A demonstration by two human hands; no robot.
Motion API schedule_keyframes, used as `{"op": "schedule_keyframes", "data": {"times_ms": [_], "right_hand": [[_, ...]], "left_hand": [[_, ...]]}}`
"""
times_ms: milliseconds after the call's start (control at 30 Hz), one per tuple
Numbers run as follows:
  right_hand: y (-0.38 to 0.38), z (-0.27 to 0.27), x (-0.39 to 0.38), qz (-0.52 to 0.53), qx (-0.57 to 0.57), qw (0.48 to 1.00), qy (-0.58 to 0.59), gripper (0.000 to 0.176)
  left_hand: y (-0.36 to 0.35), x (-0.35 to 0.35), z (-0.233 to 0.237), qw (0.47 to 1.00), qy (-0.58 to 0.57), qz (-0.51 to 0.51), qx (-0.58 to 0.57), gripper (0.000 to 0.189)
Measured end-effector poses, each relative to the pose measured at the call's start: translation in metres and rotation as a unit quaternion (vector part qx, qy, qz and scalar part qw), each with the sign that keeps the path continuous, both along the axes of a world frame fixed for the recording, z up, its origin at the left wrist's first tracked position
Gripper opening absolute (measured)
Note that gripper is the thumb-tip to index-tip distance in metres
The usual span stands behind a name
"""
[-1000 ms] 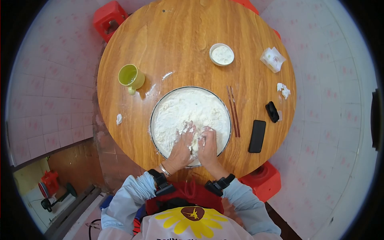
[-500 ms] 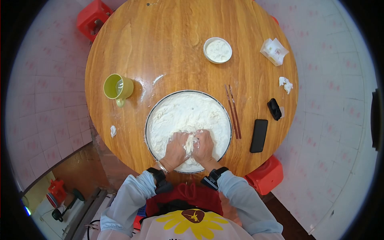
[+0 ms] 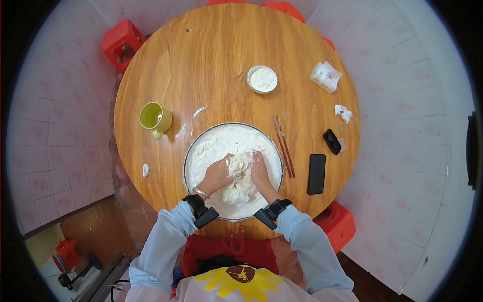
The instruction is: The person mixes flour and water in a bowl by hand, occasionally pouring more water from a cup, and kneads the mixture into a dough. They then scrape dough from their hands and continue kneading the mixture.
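A wide metal basin point(image 3: 190, 151) full of white flour stands on the near part of a round wooden table point(image 3: 221, 60). Both my hands are inside it, pressed against a shaggy lump of dough point(image 3: 239, 167) between them. My left hand point(image 3: 217, 176) cups the lump's left side, and my right hand point(image 3: 260, 173) holds its right side. Flour coats the fingers of both hands. A bangle and a black wrist device sit on my left wrist; a black device is also on my right wrist.
A green mug point(image 3: 155, 118) stands left of the basin. Chopsticks point(image 3: 283, 147), a black phone point(image 3: 316, 173) and a small black object point(image 3: 331, 141) lie to the right. A small white bowl point(image 3: 262, 79), a plastic packet point(image 3: 326, 76) and crumpled tissue point(image 3: 343, 112) sit farther back. Red stools point(image 3: 121, 43) ring the table.
My hands have drawn together and moved toward the middle of the basin, gathering the dough into a lump between them. My view has also shifted over the table.
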State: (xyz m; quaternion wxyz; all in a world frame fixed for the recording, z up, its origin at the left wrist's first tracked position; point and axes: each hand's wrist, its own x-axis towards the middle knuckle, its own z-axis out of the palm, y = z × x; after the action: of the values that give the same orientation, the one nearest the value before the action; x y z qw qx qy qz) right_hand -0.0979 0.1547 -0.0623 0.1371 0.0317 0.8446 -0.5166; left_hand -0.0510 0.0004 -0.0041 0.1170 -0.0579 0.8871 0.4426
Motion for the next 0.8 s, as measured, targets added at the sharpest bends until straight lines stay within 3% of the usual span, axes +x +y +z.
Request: {"op": "schedule_keyframes", "data": {"times_ms": [133, 200, 233, 300, 367, 433, 500, 533, 600, 633, 700, 733, 800], "right_hand": [[0.015, -0.030, -0.015, 0.038, 0.015, 0.999, -0.018, 0.036], [0.007, 0.047, -0.029, 0.096, -0.105, 0.979, -0.145, 0.042], [0.003, 0.059, -0.029, 0.097, -0.107, 0.979, -0.143, 0.042], [-0.009, 0.072, -0.030, 0.037, -0.023, 0.992, -0.117, 0.040], [-0.003, 0.025, -0.038, 0.062, -0.019, 0.988, -0.142, 0.040], [-0.005, 0.020, -0.044, 0.089, -0.013, 0.981, -0.170, 0.040], [-0.010, 0.055, -0.046, 0.162, 0.118, 0.975, -0.097, 0.040], [-0.011, 0.054, -0.044, 0.162, 0.118, 0.975, -0.097, 0.040], [-0.015, 0.055, -0.036, 0.175, 0.158, 0.964, 0.119, 0.037], [-0.014, 0.055, -0.034, 0.176, 0.157, 0.964, 0.119, 0.037], [-0.014, 0.064, -0.030, 0.259, 0.126, 0.956, -0.053, 0.032], [-0.013, 0.062, -0.027, 0.258, 0.127, 0.956, -0.054, 0.032], [-0.005, 0.058, -0.016, 0.277, 0.091, 0.955, 0.056, 0.030]], "left_hand": [[0.001, 0.006, 0.023, 0.998, 0.032, 0.049, 0.030, 0.055], [0.001, 0.008, 0.029, 0.995, 0.089, 0.045, 0.008, 0.058], [0.001, 0.008, 0.031, 0.989, 0.143, 0.042, -0.013, 0.062], [-0.001, 0.012, 0.038, 0.991, 0.135, 0.022, -0.007, 0.063], [-0.003, 0.017, 0.042, 0.992, 0.127, 0.001, 0.000, 0.064], [-0.002, 0.024, 0.044, 0.991, 0.113, -0.064, -0.027, 0.065], [0.001, 0.031, 0.045, 0.987, 0.139, -0.069, -0.039, 0.065], [0.003, 0.033, 0.046, 0.982, 0.165, -0.076, -0.047, 0.065], [0.003, 0.034, 0.045, 0.983, 0.154, -0.083, -0.060, 0.065], [0.003, 0.034, 0.043, 0.984, 0.138, -0.090, -0.070, 0.065], [-0.001, 0.035, 0.037, 0.985, 0.121, -0.096, -0.080, 0.065], [-0.005, 0.036, 0.032, 0.981, 0.159, -0.093, -0.067, 0.070], [-0.007, 0.035, 0.036, 0.975, 0.194, -0.093, -0.047, 0.074]]}}
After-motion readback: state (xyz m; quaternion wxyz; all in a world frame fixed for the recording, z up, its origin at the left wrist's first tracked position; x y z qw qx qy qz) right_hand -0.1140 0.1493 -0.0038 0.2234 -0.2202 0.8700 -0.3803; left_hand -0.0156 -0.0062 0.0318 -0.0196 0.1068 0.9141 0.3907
